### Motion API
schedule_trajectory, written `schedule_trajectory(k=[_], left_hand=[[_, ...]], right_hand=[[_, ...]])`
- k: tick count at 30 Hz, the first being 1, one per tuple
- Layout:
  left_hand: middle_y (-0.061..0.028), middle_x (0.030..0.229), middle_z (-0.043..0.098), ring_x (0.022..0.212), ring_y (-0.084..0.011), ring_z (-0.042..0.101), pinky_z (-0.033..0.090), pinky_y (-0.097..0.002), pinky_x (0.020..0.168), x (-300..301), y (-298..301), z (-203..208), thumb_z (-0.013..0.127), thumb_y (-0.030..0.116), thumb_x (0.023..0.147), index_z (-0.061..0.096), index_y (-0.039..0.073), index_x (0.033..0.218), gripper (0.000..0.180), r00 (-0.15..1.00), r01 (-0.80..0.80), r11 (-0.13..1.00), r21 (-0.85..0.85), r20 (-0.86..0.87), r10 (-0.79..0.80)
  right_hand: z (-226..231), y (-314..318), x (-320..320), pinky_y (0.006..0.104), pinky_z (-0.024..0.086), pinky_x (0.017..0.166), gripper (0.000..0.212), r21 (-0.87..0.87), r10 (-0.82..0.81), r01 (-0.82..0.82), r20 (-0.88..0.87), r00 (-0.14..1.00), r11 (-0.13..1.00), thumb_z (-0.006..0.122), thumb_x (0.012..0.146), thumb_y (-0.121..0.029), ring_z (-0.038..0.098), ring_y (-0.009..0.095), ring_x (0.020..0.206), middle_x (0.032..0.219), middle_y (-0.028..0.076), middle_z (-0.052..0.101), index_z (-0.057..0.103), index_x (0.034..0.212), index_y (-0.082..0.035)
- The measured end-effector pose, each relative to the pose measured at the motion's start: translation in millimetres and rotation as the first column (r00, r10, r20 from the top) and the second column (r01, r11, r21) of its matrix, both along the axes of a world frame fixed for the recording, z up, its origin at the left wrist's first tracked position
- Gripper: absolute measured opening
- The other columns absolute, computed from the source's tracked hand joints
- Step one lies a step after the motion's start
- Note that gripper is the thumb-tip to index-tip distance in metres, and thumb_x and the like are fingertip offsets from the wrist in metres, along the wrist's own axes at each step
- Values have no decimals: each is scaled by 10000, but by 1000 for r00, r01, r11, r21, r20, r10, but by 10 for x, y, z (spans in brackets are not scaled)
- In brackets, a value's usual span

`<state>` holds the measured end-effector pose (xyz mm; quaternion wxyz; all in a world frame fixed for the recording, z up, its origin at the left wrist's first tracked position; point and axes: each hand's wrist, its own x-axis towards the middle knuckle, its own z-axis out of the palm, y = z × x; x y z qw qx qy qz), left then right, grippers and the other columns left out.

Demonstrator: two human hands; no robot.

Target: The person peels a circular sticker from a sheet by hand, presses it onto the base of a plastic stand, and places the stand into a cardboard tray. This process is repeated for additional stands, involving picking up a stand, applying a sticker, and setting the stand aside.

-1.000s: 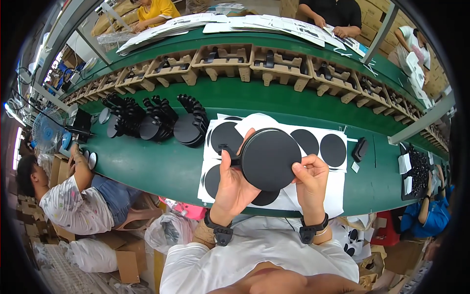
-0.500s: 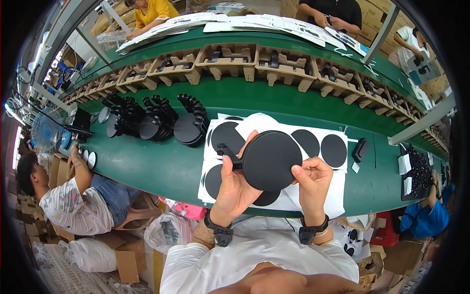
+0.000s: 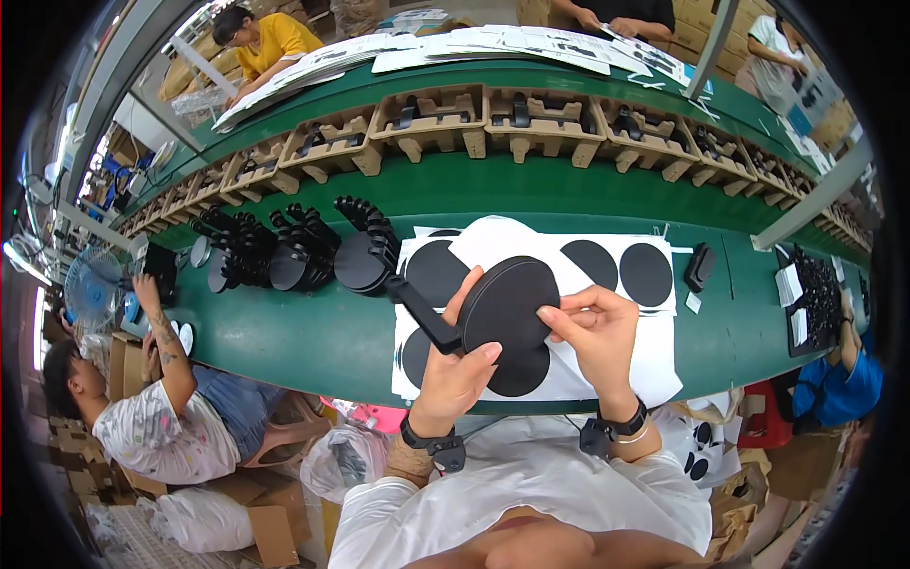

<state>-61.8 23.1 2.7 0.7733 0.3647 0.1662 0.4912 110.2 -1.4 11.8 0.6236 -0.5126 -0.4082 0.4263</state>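
Note:
A round black stand base [image 3: 512,308] with an angled arm sticking out to the upper left is held up over the bench. Underneath, my left hand [image 3: 450,379] wraps round it, thumb near the lower rim. My right hand [image 3: 599,332] pinches at the disc's right edge with thumb and forefinger; whether a thin layer lies between them is too small to see. Below both hands lie white sheets [image 3: 626,346] bearing black round pads [image 3: 646,275], with a loose white piece [image 3: 498,245] on top. The held base hides part of these sheets.
Stacked black bases with arms [image 3: 365,266] stand at the left. A small black block [image 3: 700,267] lies right of the sheets. Behind runs a row of cardboard trays [image 3: 431,119]. A black bin of small parts [image 3: 815,294] is far right. Co-workers sit around the bench.
The base has tilted, its face turned more to the right, and its arm shows longer at the upper left. My left thumb has moved to the lower rim. The left co-worker raised an arm.

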Motion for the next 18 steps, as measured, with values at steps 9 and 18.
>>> schedule_trajectory(k=[9, 18], left_hand=[[-168, 1416, 359, 1302, -287, 395, 345, -447, 1071, -43, 122, -3, 508, -51, 810, 109, 120, 1497, 813, 995, -77, 997, 6, 61, 76], [-153, 1427, 342, 1333, -292, 353, 288, -470, 1102, -147, 191, 33, 513, -12, 799, 84, 141, 1499, 835, 959, 57, 966, -251, 282, 17]], right_hand=[[-41, 338, 133, 248, 520, 534, 307, -216, 142, 90, 851, 505, 972, 796, 726, -148, 670, 189, 604, 781, 152, 691, 650, 920, 40], [169, 282, 150, 338, 578, 709, 355, 463, -411, -680, 876, 252, 569, 707, 712, -85, 655, 272, 981, 1029, 143, 658, 659, 1057, -21]])
